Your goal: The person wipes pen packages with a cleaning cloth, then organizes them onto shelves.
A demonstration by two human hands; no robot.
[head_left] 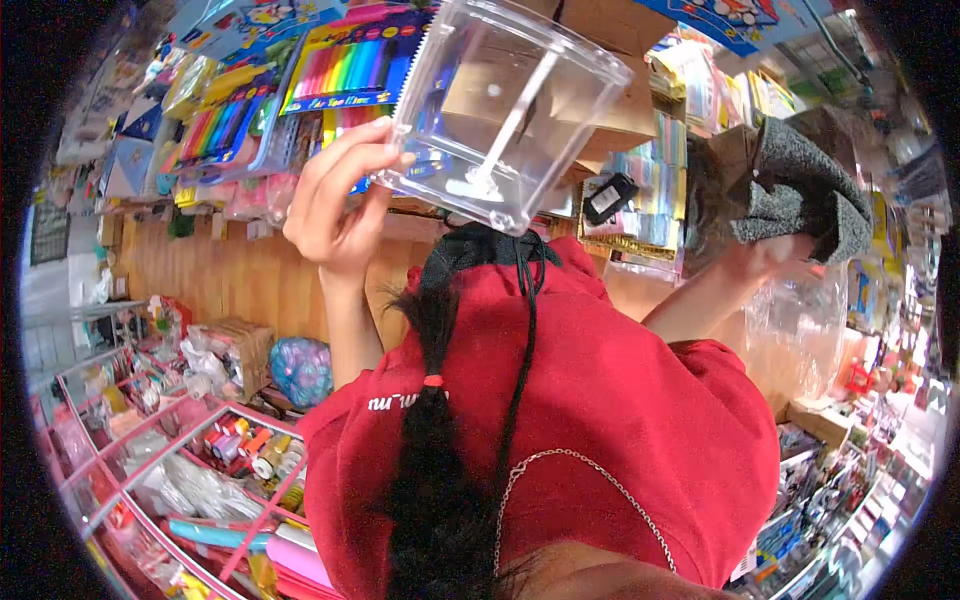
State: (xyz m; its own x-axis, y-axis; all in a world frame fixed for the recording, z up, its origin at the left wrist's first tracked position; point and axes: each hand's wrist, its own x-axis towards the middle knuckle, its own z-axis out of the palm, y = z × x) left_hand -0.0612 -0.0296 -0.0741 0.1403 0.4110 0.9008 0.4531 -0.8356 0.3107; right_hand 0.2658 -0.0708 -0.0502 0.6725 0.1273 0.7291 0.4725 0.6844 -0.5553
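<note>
At the upper middle, a clear plastic box (515,115) with a divider strip inside is held up at a tilt. My left hand (345,200) grips its left edge, the fingers closed on the clear wall. Over on the right, my right hand (775,257) is closed round a bunched dark grey cloth (812,185), which hides most of its fingers. A crumpled clear plastic bag (795,325) hangs or lies just below that hand. Behind the box, packs of coloured pens (350,68) show at its left side.
An open cardboard box (620,75) stands behind the clear box. A small black packet (610,198) lies on stacked notebooks (648,165). At lower left, a pink-framed glass case (150,490) holds rolls of tape. Wooden floor (230,265) shows between the shelves.
</note>
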